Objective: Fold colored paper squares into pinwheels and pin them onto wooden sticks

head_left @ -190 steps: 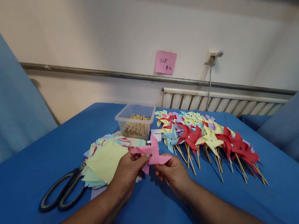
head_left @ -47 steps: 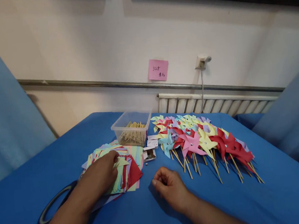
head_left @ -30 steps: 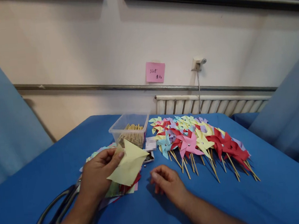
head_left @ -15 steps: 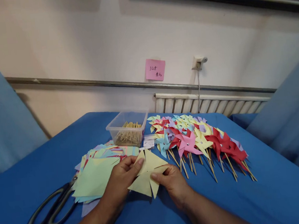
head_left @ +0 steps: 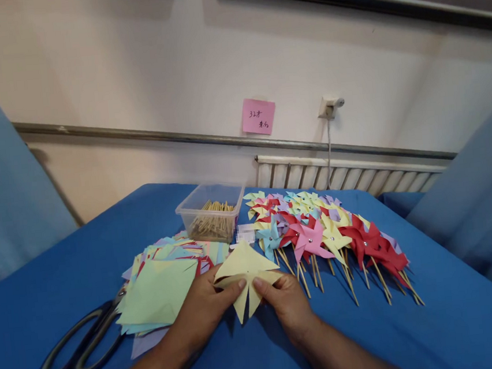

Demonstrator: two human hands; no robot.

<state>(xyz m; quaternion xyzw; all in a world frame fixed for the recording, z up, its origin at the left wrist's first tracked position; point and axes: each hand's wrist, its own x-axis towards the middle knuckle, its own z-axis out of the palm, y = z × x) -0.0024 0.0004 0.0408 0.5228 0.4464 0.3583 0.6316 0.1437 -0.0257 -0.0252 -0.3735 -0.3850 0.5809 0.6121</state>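
Yellow cut paper square (head_left: 245, 271) sits pinched between both hands just above the blue table (head_left: 460, 326): the left hand (head_left: 205, 307) has its fingers closed on the left edge, the right hand (head_left: 286, 302) on the right. Just left lies a stack of coloured paper squares (head_left: 163, 279) over black scissors (head_left: 77, 354). Finished pinwheels (head_left: 328, 229) lie to the right, beside a clear box of wooden sticks (head_left: 212, 214).
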